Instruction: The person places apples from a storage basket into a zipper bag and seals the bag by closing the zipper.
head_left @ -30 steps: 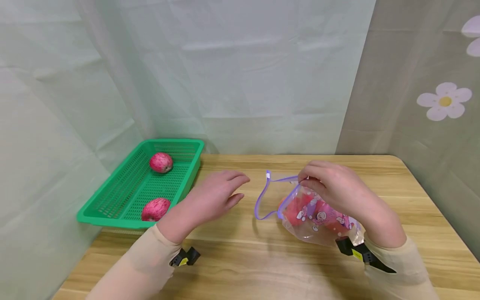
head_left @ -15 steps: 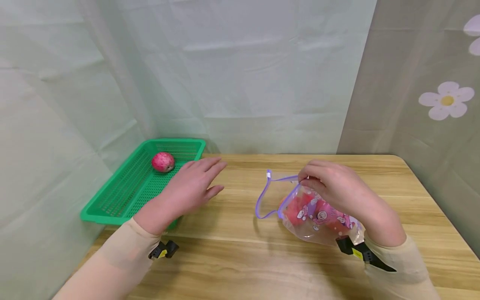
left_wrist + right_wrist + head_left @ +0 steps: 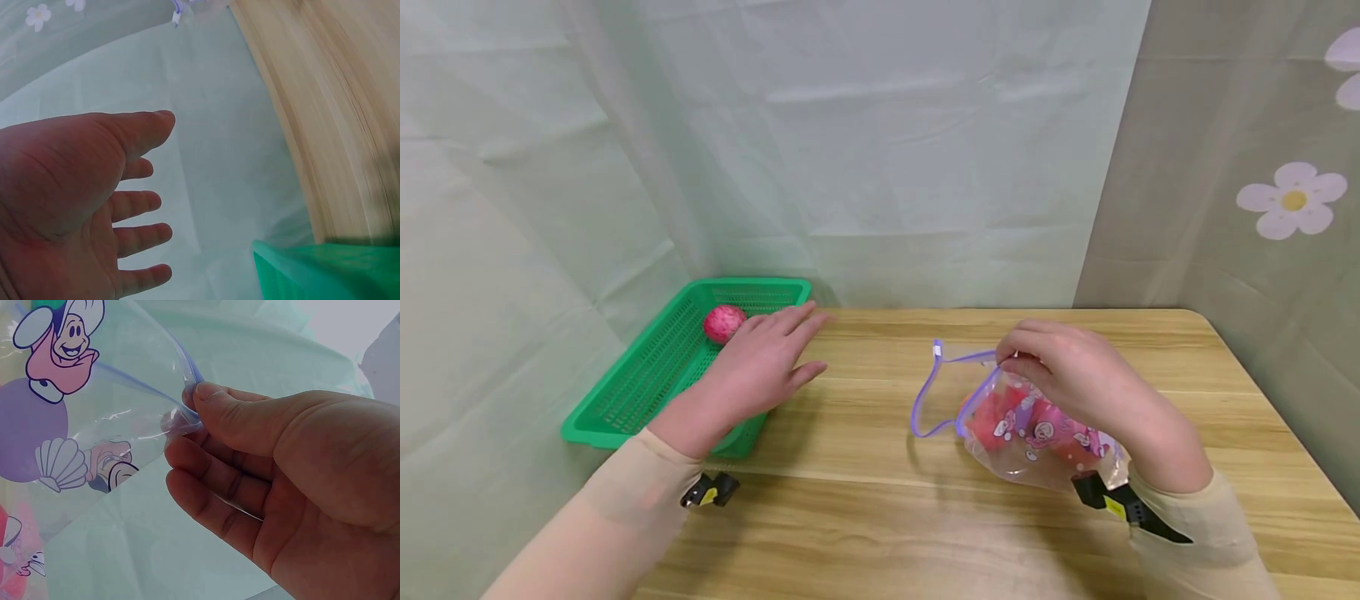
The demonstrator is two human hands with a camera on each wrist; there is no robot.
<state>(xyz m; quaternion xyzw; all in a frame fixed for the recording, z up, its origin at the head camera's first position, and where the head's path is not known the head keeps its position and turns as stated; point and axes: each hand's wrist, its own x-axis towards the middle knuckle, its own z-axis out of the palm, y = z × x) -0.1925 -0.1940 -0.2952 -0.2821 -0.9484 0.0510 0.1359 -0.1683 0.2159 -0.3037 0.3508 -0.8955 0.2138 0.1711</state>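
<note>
The left hand (image 3: pixel 69 194) is facing palm-on, its thumb (image 3: pixel 145 134) and four fingers (image 3: pixel 139 240) stretching out straight.

A green basket (image 3: pixel 281 256) is showing just its rim and a bit of wall to the hand's left, and the wooden table (image 3: pixel 331 94) is running out to its far edge. Pale cloth (image 3: pixel 219 125) is hanging beyond that; farther right, a grey cloth (image 3: pixel 100 31) is carrying white flowers (image 3: pixel 38 17), and a white slider (image 3: pixel 176 17) on a purple strip (image 3: pixel 177 6) is peeking in.

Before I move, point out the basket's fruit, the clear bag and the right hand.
Fruit (image 3: pixel 722 323), head view: its uncovered part.
Clear bag (image 3: pixel 1041 435), head view: its printed side.
Right hand (image 3: pixel 306 462), right wrist view: base of the thumb.
</note>
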